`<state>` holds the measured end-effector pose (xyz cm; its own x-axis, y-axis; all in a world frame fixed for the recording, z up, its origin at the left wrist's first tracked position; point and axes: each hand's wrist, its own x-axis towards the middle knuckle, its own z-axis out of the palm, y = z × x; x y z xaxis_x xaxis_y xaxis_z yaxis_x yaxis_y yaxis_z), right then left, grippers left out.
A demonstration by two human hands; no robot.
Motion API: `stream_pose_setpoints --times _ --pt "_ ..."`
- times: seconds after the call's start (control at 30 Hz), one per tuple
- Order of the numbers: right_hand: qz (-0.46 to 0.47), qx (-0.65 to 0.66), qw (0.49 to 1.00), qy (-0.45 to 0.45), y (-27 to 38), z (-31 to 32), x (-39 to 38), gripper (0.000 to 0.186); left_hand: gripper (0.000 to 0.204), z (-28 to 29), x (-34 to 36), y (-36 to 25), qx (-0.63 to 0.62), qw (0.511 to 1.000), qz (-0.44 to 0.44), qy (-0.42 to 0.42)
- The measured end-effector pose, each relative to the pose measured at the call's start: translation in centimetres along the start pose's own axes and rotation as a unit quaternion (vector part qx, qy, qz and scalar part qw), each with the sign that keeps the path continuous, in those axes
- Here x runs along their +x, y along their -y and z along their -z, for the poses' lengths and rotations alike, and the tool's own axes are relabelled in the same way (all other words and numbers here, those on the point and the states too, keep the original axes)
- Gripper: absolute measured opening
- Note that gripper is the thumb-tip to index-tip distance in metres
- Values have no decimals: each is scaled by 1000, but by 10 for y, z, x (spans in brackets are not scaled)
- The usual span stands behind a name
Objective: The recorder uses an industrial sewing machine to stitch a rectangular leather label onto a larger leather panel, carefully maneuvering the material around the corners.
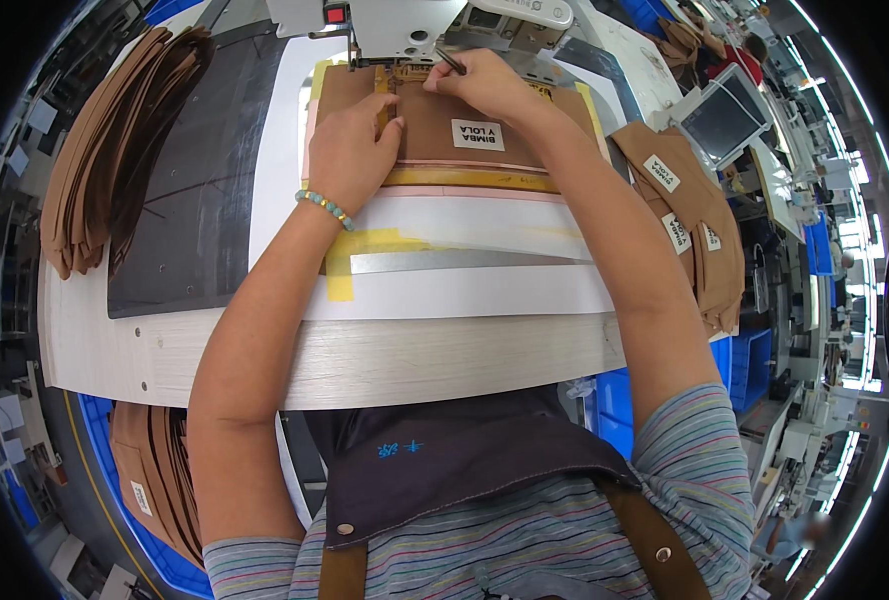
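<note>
A brown panel (430,140) with a white printed label lies on the work surface under the sewing machine head (405,30). Yellowish guide strips frame it, one of them along its near edge (475,180). My left hand (353,152), a beaded bracelet at its wrist, rests on the panel's left part. Its fingers reach forward and the thumb stands apart, with nothing visibly held. Close to the machine, my right hand (480,88) pinches a slim dark tool (452,62) over the panel's far edge. The tool's tip is hidden by the fingers.
Brown folded pieces stand stacked at the far left (115,140). More labelled brown pieces (695,220) overlap at the right, near a screen (722,115). Below the table edge (445,365), a blue bin (105,450) at left holds further brown pieces.
</note>
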<state>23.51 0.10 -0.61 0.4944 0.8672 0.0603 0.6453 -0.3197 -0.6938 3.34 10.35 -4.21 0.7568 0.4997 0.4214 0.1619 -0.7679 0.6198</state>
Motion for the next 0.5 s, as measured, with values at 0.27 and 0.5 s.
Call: stream_pose_setpoints --times 0.27,0.5 --pt "-21 60 997 -42 11 59 -35 20 31 2 -2 -2 -1 1000 5 -1" --pt "-7 -236 971 -29 26 36 -36 45 28 9 0 -12 11 999 31 27"
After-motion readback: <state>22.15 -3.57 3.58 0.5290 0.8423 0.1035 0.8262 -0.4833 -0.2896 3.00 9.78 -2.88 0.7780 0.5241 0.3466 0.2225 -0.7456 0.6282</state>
